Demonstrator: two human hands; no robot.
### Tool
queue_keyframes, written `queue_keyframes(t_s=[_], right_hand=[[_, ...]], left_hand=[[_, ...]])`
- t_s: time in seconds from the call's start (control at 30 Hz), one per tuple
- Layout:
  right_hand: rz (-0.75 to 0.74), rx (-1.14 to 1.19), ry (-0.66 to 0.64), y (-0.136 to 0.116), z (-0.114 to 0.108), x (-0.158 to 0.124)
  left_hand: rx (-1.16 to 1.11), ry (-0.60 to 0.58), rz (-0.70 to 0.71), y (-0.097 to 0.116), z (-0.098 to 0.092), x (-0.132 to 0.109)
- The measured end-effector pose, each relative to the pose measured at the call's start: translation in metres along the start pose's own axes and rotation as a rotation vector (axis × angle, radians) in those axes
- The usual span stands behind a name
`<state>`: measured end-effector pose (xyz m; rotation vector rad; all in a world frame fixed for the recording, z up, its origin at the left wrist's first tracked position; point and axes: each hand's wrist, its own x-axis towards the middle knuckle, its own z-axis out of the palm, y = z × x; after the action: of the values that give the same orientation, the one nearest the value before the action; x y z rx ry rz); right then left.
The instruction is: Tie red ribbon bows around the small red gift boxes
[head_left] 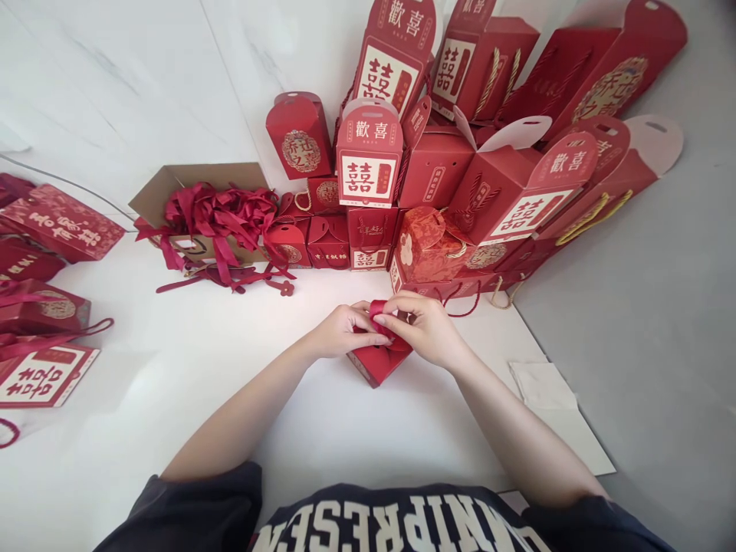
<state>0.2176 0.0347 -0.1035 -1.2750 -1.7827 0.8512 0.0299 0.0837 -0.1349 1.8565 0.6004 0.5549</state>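
Observation:
A small red gift box rests on the white table in front of me, turned with one corner toward me. Over its top, my left hand and my right hand meet at a loop of dark red ribbon. The right thumb and index finger pinch the ribbon from the right. On the other side, the left thumb and fingers close round its lower part, touching the box top. Both hands partly hide the upper part of the box.
Behind the hands, several red gift boxes stand stacked against the wall. An open cardboard carton at the back left overflows with red ribbons. More red boxes lie along the left edge. A white paper piece lies near the table's right edge.

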Motion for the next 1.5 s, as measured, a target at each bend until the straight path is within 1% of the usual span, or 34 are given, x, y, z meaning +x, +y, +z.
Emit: queue_keyframes(t_s=[0.1,0.2,0.27,0.33,0.4,0.43,0.53,0.63,0.77,0.87,0.93,0.97,1.03,1.1,1.17,1.23,1.27,1.33,1.4,1.43,1.5], right_hand=[[0.01,0.051,-0.031,0.005,0.002,0.002],[0.044,0.114,-0.096,0.007,-0.004,0.004],[0.041,0.121,-0.175,0.008,-0.014,0.006],[0.034,0.083,-0.284,0.009,-0.025,0.008],[0.068,0.057,-0.374,0.011,-0.033,0.01],[0.107,0.056,-0.398,0.012,-0.036,0.01],[0.237,0.069,-0.418,0.016,-0.039,0.008],[0.302,0.071,-0.422,0.018,-0.044,0.003],[0.31,0.119,-0.409,0.009,-0.06,-0.006],[0.251,0.187,-0.353,-0.009,-0.065,-0.014],[0.18,0.193,-0.302,-0.026,-0.057,-0.02],[0.13,0.157,-0.297,-0.035,-0.049,-0.023],[-0.022,0.001,-0.316,-0.05,-0.028,-0.028],[-0.222,-0.256,-0.36,-0.061,0.0,-0.031],[-0.376,-0.532,-0.363,-0.067,0.029,-0.032],[-0.502,-0.714,-0.423,-0.067,0.057,-0.032],[-0.543,-0.778,-0.428,-0.065,0.07,-0.032],[-0.552,-0.882,-0.409,-0.062,0.089,-0.031],[-0.527,-0.93,-0.395,-0.06,0.098,-0.029],[-0.518,-0.917,-0.4,-0.06,0.097,-0.028],[-0.54,-0.784,-0.437,-0.062,0.084,-0.024]], left_hand=[[-0.008,-0.003,0.005,0.0,0.0,0.0],[0.011,-0.008,0.013,-0.001,0.0,0.0],[0.014,-0.013,0.021,-0.001,0.0,0.0],[0.01,-0.011,0.023,-0.001,0.0,0.0],[0.01,-0.011,0.023,-0.001,0.0,0.001],[0.012,-0.013,0.026,-0.001,0.0,0.001],[0.009,-0.024,0.032,-0.001,0.0,0.001],[-0.003,-0.025,0.027,0.001,-0.001,0.001],[-0.008,-0.031,0.03,0.002,-0.001,0.001],[-0.023,-0.043,0.023,0.006,-0.002,0.003],[-0.039,-0.055,0.004,0.009,-0.004,0.004],[-0.048,-0.064,-0.007,0.011,-0.005,0.004],[-0.058,-0.088,-0.036,0.015,-0.006,0.005],[-0.064,-0.104,-0.076,0.018,-0.008,0.005],[-0.07,-0.109,-0.115,0.019,-0.009,0.005],[-0.072,-0.106,-0.138,0.02,-0.009,0.005],[-0.067,-0.105,-0.144,0.02,-0.008,0.005],[-0.038,-0.1,-0.154,0.021,-0.008,0.006],[0.003,-0.101,-0.154,0.022,-0.008,0.007],[0.023,-0.104,-0.146,0.023,-0.008,0.007],[0.061,-0.118,-0.111,0.024,-0.009,0.007]])
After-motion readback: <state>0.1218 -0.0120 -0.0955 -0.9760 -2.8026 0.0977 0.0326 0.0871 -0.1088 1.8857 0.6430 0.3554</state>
